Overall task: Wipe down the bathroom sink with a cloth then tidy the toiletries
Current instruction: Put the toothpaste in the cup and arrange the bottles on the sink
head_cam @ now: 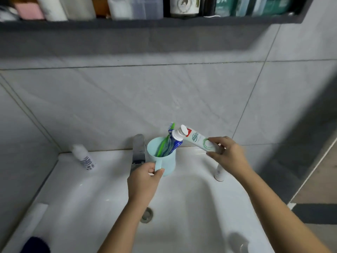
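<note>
A: While the left hand (144, 181) is pinching the handle of the cup (162, 157), its grip clenched on it above the sink (182, 207), the tidying step is looking well under way, not the wiping.

B: And the right hand (228, 152), at three o'clock from the cup?

A: Its grip is closing around the tail of a white tube (196, 139), cap pointing at the cup's rim at nine o'clock from that hand. A brush (165, 141) and a blue tube (173, 145) are already standing inside.

B: So what is the next move asking for?

A: I'm judging it needs the white tube tipped cap-down and slid in beside them, with the cup kept steady.

B: Anything hard to read?

A: No cloth is showing plainly. The dark shape at seven o'clock is getting cut off, the shelf (145, 24) items at twelve are blurring, and the bottle (83, 157) at ten o'clock is carrying an unreadable label. The white stick (218, 172) under the right wrist is partly hiding.
</note>
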`<control>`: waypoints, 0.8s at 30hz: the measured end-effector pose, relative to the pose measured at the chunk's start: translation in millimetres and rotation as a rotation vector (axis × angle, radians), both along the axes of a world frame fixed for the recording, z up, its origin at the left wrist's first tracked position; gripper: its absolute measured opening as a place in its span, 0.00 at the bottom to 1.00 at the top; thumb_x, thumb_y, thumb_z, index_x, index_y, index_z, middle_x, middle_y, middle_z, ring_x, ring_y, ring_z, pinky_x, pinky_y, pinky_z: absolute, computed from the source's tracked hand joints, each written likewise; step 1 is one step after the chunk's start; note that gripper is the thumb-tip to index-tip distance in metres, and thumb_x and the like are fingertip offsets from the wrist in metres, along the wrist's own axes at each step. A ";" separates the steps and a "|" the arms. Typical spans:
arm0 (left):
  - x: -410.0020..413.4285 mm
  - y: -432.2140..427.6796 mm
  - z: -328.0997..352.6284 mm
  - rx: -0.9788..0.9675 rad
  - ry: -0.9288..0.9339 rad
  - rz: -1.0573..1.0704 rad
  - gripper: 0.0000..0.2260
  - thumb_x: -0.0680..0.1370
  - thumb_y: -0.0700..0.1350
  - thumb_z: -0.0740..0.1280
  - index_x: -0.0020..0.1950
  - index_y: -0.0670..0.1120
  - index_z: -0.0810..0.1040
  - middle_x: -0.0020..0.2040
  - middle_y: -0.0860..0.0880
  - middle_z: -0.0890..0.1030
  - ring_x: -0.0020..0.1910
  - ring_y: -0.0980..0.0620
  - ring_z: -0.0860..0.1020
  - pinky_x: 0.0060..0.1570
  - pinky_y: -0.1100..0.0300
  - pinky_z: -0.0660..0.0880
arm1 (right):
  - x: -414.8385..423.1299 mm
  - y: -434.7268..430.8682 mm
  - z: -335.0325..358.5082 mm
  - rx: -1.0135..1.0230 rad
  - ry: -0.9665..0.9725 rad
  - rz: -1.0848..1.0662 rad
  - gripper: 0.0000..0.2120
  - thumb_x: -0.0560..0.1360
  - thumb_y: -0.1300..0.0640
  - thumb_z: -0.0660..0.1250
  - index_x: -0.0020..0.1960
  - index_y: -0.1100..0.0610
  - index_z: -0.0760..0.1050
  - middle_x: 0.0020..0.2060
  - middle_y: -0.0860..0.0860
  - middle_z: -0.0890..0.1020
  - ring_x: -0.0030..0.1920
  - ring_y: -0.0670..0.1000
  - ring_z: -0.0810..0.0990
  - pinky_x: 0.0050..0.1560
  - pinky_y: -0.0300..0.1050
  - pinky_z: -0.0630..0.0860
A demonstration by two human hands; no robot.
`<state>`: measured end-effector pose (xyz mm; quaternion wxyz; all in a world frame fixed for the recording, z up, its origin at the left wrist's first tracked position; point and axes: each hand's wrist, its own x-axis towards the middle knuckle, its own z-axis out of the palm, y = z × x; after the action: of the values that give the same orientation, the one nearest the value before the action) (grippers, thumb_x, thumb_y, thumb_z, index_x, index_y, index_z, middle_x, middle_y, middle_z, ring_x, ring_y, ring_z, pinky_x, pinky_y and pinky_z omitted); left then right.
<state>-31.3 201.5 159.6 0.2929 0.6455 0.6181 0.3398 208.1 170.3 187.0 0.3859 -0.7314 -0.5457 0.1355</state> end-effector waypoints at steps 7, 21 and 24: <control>5.5 7.8 5.1 0.011 0.032 -0.130 0.03 0.71 0.46 0.71 0.41 0.48 0.81 0.32 0.57 0.78 0.35 0.54 0.76 0.31 0.67 0.67 | 2.8 -23.9 78.7 0.126 -0.249 0.011 0.18 0.65 0.63 0.75 0.53 0.54 0.79 0.43 0.50 0.77 0.43 0.50 0.74 0.42 0.45 0.71; 11.7 5.0 9.4 0.111 0.124 -0.289 0.04 0.70 0.48 0.70 0.41 0.48 0.81 0.36 0.52 0.83 0.37 0.52 0.79 0.35 0.60 0.74 | -53.6 56.4 125.1 -0.513 -1.198 0.560 0.17 0.71 0.52 0.66 0.59 0.45 0.74 0.53 0.46 0.76 0.54 0.50 0.74 0.44 0.42 0.65; 14.6 4.6 8.5 0.131 0.126 -0.297 0.05 0.70 0.47 0.69 0.40 0.47 0.80 0.36 0.51 0.83 0.38 0.51 0.79 0.36 0.58 0.73 | -61.4 67.7 110.5 -0.574 -1.185 0.630 0.17 0.71 0.50 0.66 0.60 0.45 0.73 0.55 0.45 0.76 0.53 0.48 0.73 0.44 0.42 0.65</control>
<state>-16.7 206.2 168.1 0.2578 0.7676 0.5095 0.2910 146.7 238.0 297.5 -0.2385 -0.5626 -0.7906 -0.0406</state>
